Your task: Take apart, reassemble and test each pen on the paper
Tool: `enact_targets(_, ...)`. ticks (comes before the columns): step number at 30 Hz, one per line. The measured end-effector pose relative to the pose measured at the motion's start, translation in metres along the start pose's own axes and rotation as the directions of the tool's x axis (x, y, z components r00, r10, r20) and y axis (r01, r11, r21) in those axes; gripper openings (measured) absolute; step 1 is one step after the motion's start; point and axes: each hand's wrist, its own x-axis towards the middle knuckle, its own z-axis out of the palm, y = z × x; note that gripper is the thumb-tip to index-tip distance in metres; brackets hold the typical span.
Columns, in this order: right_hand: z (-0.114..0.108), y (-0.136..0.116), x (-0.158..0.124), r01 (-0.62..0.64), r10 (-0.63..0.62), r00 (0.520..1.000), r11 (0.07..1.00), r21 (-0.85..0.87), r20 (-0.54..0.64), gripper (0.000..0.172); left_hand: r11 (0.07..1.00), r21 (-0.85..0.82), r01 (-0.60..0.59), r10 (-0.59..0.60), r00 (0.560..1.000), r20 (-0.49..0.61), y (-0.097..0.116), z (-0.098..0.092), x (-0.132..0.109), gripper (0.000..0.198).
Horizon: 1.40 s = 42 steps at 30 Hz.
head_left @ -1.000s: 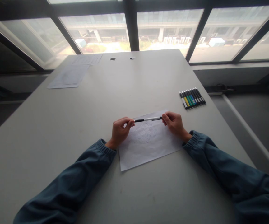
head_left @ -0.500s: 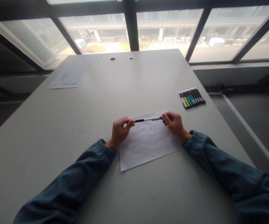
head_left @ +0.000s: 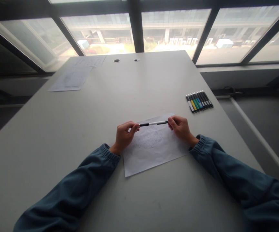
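Observation:
A black and white pen [head_left: 154,123] is stretched level between my two hands, above a sheet of paper. My left hand [head_left: 126,135] pinches its black end between thumb and fingers. At the other end, my right hand [head_left: 180,128] grips the pen the same way. Beneath them lies the white paper [head_left: 151,158], slightly turned, with faint scribbled marks across its middle. Both hands cover parts of the sheet's sides.
A row of several pens [head_left: 199,101], with black, white, yellow, green and blue parts, lies near the table's right edge. More papers [head_left: 69,79] rest at the far left of the white table [head_left: 120,93]. Two round holes pierce its far end, before the windows.

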Motion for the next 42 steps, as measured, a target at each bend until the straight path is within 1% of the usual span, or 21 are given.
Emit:
enact_targets(7,0.0001,0.0003,-0.0002,-0.016,0.016,1.0,1.0,-0.003,0.014,0.05,1.0,-0.002,0.004,-0.004,1.0,-0.005,-0.0005,0.0001,-0.0002,0.032)
enact_targets(29,-0.0006,-0.0036,-0.0001,0.015,-0.014,1.0,0.999,-0.052,0.021,0.051,1.0,-0.023,0.004,-0.005,1.0,-0.004,0.0025,0.0001,0.0009,0.034)
enact_targets(36,0.0003,-0.0021,-0.0003,0.002,-0.001,1.0,0.998,-0.057,0.02,0.053,1.0,-0.013,0.021,-0.021,1.0,0.009,0.0023,-0.0001,0.0003,0.041)
enact_targets(42,0.0007,-0.0011,0.0001,0.007,-0.005,1.0,0.998,-0.056,0.022,0.054,1.0,-0.023,0.014,-0.014,1.0,0.008,0.0037,-0.0003,0.0001,0.041)
